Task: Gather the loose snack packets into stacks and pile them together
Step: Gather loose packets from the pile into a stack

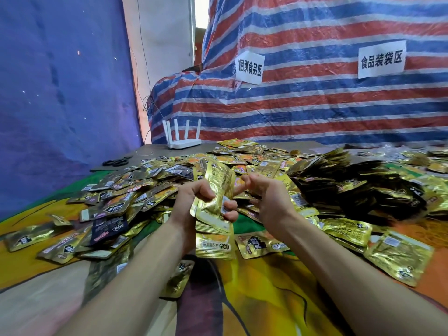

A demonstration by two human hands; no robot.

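- The stack of packets is standing almost upright in the air, low in the middle of the view, above the near part of the cloth.
- The left hand is gripping this stack at its middle, with the thumb and fingers curling round the gold wrappers.
- The right hand is hanging just beside the stack, on its right side, with the fingers curled toward the top of the stack. I cannot tell if it is touching or pinching a packet.
- The two hands are staying close together, with only the stack between them.
- Many loose packets are lying in a wide, untidy heap behind and to the left of the hands, some face up and some face down.
- A few more are lying flat on the near right side of the cloth.
- A darker pile of gathered packets is lying to the right of the hands, well behind them, with the edges showing.
- The cloth, printed in orange, yellow and green, is covering the near part of the table.
- Black scissors are lying on the bare grey part at the far left.
- A white router with four antennas is standing at the far edge.
- A striped sheet in red, blue and white is hanging behind, carrying two paper signs.
- A blue sheet is hanging at the left.
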